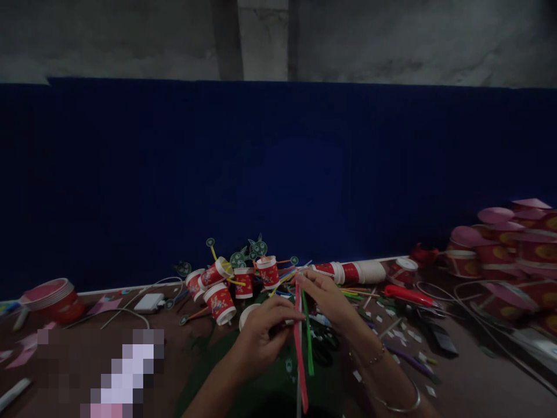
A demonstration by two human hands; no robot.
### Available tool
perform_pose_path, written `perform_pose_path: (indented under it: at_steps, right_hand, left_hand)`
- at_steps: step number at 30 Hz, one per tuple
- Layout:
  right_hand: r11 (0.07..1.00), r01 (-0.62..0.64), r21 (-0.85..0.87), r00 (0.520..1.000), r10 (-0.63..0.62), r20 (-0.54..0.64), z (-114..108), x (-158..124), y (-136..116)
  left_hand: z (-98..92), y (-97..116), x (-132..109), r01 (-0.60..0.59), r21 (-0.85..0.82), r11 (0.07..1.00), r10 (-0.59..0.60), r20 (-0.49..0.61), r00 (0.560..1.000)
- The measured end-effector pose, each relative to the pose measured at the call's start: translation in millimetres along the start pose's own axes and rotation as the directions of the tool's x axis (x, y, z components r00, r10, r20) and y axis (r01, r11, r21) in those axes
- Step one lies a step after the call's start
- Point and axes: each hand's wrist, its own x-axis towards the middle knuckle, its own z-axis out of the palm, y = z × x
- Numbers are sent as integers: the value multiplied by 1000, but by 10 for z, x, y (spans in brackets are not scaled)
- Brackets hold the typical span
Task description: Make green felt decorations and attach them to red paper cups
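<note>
My right hand pinches the upper ends of several long, thin strips that look like pipe cleaners. A pink pipe cleaner and a green pipe cleaner hang down from it, with a pale one beside the pink. Lower and to the left, my left hand has its fingers curled, their tips closed on the pink strip. Just beyond the hands stand and lie red patterned paper cups, some with coloured stems and dark green paper cutouts. Part of a white cup rim shows behind my left hand.
Stacked paper cups lie behind my right hand. To the right are a red-handled tool, a black device, white scraps and a pile of pink-topped cups. Nested cups and a white adapter with cables sit left. A blue panel backs the table.
</note>
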Motion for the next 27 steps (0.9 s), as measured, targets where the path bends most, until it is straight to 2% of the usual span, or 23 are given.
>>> perform_pose_path:
  at_steps: [4, 6, 8, 10, 12, 14, 16, 20, 24, 27]
  right_hand:
    - [990, -3, 142, 1000, 2, 2, 23, -14, -27]
    - [985, 6, 174, 1000, -10, 23, 37, -32, -48]
    - [986, 15, 167, 996, -29, 83, 51, -55, -73]
    - [992, 38, 121, 988, -55, 144, 63, -75, -93]
    - [995, 79, 63, 983, -88, 163, 72, -85, -102]
    - [994, 108, 10, 982, -108, 156, 76, -86, -100]
    - [992, 116, -39, 980, -109, 166, 75, -81, -91]
    - [972, 178, -155, 961, -138, 239, 78, -74, -60]
    - [953, 219, -210, 947, -156, 280, 106, -77, -38]
    - [948, 237, -210, 940, -170, 295, 128, -89, -48]
  left_hand:
    - [6, -14, 14, 97, -219, 971, -119, -91, 989]
    - [24, -36, 17, 165, -343, 925, -226, -146, 963]
    - [48, -57, 23, 242, -516, 822, -377, -172, 910]
    - [69, -71, 36, 304, -685, 662, -521, -129, 844]
    - [80, -78, 52, 336, -783, 524, -607, -67, 792]
    - [83, -84, 65, 353, -808, 471, -647, -45, 761]
    - [80, -94, 70, 396, -777, 489, -655, -27, 755]
    - [61, -108, 63, 493, -584, 645, -627, -36, 778]
    - [47, -93, 72, 465, -473, 749, -550, -51, 834]
    - [56, -93, 80, 448, -475, 757, -542, -75, 837]
